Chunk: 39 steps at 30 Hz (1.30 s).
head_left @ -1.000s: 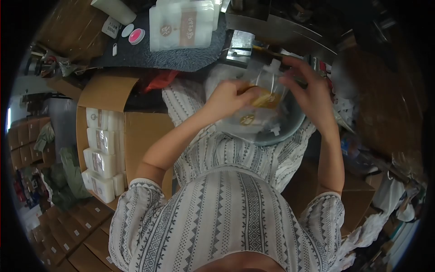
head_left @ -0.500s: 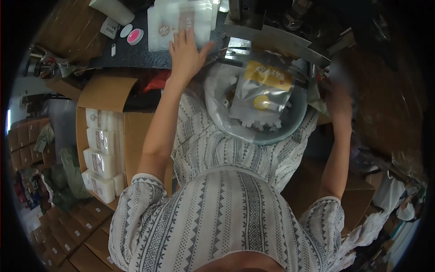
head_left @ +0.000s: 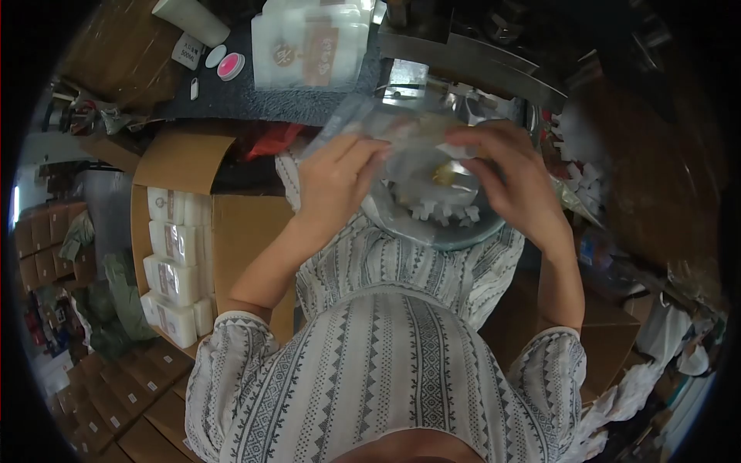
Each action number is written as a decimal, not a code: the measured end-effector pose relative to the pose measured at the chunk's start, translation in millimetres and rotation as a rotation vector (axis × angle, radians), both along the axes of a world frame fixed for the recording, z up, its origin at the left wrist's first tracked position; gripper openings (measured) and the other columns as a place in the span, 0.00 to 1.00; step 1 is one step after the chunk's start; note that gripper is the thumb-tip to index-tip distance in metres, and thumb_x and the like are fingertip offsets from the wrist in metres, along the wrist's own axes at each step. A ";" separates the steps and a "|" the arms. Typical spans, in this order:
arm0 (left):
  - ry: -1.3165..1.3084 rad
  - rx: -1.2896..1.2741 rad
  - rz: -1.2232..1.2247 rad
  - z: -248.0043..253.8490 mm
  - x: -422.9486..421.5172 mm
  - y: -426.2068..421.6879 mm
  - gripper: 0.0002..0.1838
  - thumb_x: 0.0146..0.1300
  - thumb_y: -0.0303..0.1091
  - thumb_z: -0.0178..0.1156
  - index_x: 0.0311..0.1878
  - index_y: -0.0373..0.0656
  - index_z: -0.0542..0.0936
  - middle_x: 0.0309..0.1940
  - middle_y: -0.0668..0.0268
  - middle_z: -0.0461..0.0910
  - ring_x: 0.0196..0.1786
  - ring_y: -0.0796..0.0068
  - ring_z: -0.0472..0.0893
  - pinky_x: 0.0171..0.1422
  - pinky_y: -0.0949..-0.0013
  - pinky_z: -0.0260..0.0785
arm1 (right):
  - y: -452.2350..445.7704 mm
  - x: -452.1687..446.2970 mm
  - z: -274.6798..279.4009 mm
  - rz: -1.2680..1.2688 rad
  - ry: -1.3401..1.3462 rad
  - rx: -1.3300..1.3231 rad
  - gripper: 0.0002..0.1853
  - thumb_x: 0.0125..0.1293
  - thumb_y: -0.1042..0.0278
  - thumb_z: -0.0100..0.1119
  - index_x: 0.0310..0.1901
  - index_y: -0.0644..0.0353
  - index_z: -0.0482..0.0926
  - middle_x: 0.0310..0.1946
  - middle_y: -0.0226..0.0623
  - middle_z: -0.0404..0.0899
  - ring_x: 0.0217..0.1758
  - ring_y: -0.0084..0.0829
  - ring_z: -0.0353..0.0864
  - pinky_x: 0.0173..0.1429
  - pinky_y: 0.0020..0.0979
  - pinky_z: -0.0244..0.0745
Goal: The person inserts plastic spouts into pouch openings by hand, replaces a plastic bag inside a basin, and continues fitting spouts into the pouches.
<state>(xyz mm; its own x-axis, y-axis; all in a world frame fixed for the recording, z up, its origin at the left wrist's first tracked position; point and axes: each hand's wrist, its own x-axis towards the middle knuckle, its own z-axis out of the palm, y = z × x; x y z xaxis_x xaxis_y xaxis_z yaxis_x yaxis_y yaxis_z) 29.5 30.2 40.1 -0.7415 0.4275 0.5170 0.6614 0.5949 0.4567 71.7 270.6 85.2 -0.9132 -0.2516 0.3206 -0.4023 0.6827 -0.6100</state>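
Observation:
My left hand (head_left: 340, 177) is closed in a pinch on a translucent plastic bag (head_left: 347, 116), blurred by motion, which spreads in front of the fingers. Facing it, my right hand (head_left: 517, 174) has thumb and forefinger closed on a small white piece (head_left: 454, 151) at the bag's right side; its exact kind is unclear. Beneath both hands, a round basin (head_left: 432, 238) lined with clear plastic rests in my lap. Partly hidden in it are a silver and yellow pouch (head_left: 446, 176) and several small white pieces (head_left: 440, 213).
A stack of printed translucent bags (head_left: 309, 50) lies on the dark cloth-covered table (head_left: 255, 100), near a pink round tub (head_left: 230, 66) and a white cup (head_left: 191, 19). A metal machine (head_left: 478, 62) stands beyond the basin. An open carton (head_left: 251, 247) of packed bags is at left.
My left hand has come from the bag stack to above the basin, bringing a bag. My right hand has moved in from the right side to meet it, with a small white piece.

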 end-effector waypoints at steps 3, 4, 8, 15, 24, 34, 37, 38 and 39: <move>-0.180 0.014 -0.176 -10.4 2.3 9.0 0.05 0.57 0.29 0.63 0.37 0.42 0.81 0.30 0.61 0.79 0.30 0.60 0.79 0.32 0.65 0.70 | -4.3 -4.3 -2.5 0.094 -0.126 -0.063 0.15 0.62 0.79 0.55 0.51 0.60 0.78 0.48 0.37 0.80 0.52 0.29 0.77 0.56 0.30 0.71; -0.336 0.037 -0.235 -16.9 2.4 12.7 0.05 0.58 0.30 0.63 0.37 0.42 0.81 0.31 0.61 0.79 0.29 0.62 0.80 0.32 0.65 0.70 | -1.1 -6.2 -4.6 0.082 -0.331 -0.252 0.15 0.62 0.78 0.56 0.51 0.61 0.78 0.49 0.38 0.80 0.53 0.31 0.77 0.57 0.31 0.71; -0.642 0.123 -0.290 -30.0 -13.1 42.1 0.08 0.61 0.33 0.63 0.39 0.37 0.81 0.33 0.59 0.81 0.29 0.70 0.82 0.31 0.68 0.72 | 11.5 -8.1 -22.3 -0.108 -0.274 -0.378 0.17 0.61 0.75 0.59 0.53 0.60 0.77 0.50 0.41 0.79 0.55 0.35 0.77 0.57 0.31 0.71; -1.331 0.674 -0.124 -41.5 -56.2 80.8 0.16 0.65 0.36 0.60 0.41 0.28 0.80 0.32 0.54 0.81 0.34 0.73 0.83 0.34 0.73 0.77 | 54.4 6.1 -6.8 -0.568 -0.338 0.188 0.19 0.61 0.72 0.59 0.54 0.57 0.76 0.52 0.44 0.78 0.54 0.38 0.79 0.53 0.33 0.73; 0.378 -0.511 0.314 -80.3 -110.8 -29.0 0.29 0.59 0.53 0.61 0.54 0.38 0.76 0.54 0.49 0.75 0.57 0.51 0.73 0.58 0.59 0.66 | 100.9 1.6 -51.8 -0.573 -0.212 0.379 0.14 0.57 0.78 0.56 0.47 0.61 0.80 0.41 0.47 0.82 0.44 0.44 0.82 0.49 0.38 0.75; 0.000 -0.014 0.225 -13.4 -7.1 -23.1 0.05 0.56 0.27 0.62 0.36 0.42 0.81 0.30 0.62 0.78 0.32 0.59 0.79 0.34 0.65 0.70 | -16.0 -6.9 -0.4 -0.140 -0.118 -0.062 0.15 0.57 0.75 0.64 0.46 0.62 0.78 0.40 0.40 0.81 0.38 0.31 0.82 0.43 0.30 0.75; 0.029 -0.011 -0.024 -4.6 -2.0 -12.4 0.04 0.57 0.27 0.62 0.36 0.41 0.81 0.29 0.60 0.77 0.32 0.56 0.79 0.35 0.63 0.70 | -23.0 -13.8 -2.5 0.004 -0.012 0.036 0.15 0.57 0.70 0.65 0.46 0.62 0.78 0.38 0.41 0.81 0.40 0.35 0.82 0.44 0.33 0.75; 0.029 -0.010 -0.025 -8.2 -1.4 -7.5 0.04 0.57 0.27 0.62 0.36 0.41 0.81 0.29 0.60 0.77 0.32 0.56 0.79 0.35 0.63 0.70 | -22.9 -14.9 -2.5 0.094 -0.088 -0.031 0.16 0.58 0.67 0.65 0.46 0.61 0.77 0.37 0.43 0.80 0.41 0.39 0.82 0.46 0.36 0.75; -0.159 -0.007 -0.101 -14.6 0.7 -2.7 0.05 0.58 0.28 0.61 0.38 0.41 0.82 0.30 0.60 0.79 0.31 0.58 0.79 0.34 0.64 0.70 | -20.6 -15.3 -3.3 0.095 -0.089 -0.031 0.16 0.58 0.67 0.65 0.46 0.61 0.77 0.37 0.43 0.80 0.41 0.39 0.82 0.46 0.36 0.75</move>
